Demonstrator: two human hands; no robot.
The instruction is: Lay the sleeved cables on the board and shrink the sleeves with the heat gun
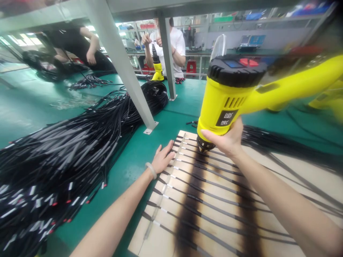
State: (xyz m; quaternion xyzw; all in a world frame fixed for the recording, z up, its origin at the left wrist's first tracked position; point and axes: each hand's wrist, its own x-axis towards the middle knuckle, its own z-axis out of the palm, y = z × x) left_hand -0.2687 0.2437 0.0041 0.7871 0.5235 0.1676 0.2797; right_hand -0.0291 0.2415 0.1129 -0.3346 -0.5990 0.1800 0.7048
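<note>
My right hand [230, 139] is wrapped round the lower barrel of a yellow heat gun [222, 100] with a black cap. Its nozzle points down, close above the black cables [193, 180] laid in rows across a pale wooden board [139, 242]. Two dark scorched bands cross the board under the cables. Fingers spread, my left hand [162, 159] lies flat at the board's far left edge, touching the cable ends. A bracelet [151, 170] circles that wrist. Along the left side of the board runs a thin clear strip [157, 210] across the cables, near their white labels.
On the left a big heap of black cables [66, 150] covers the green table [134, 171]. A metal post [125, 64] stands beyond the board, below a shelf beam. Across the table, a co-worker [178, 43] sits behind another yellow heat gun [158, 69]; another person [77, 43] is at left.
</note>
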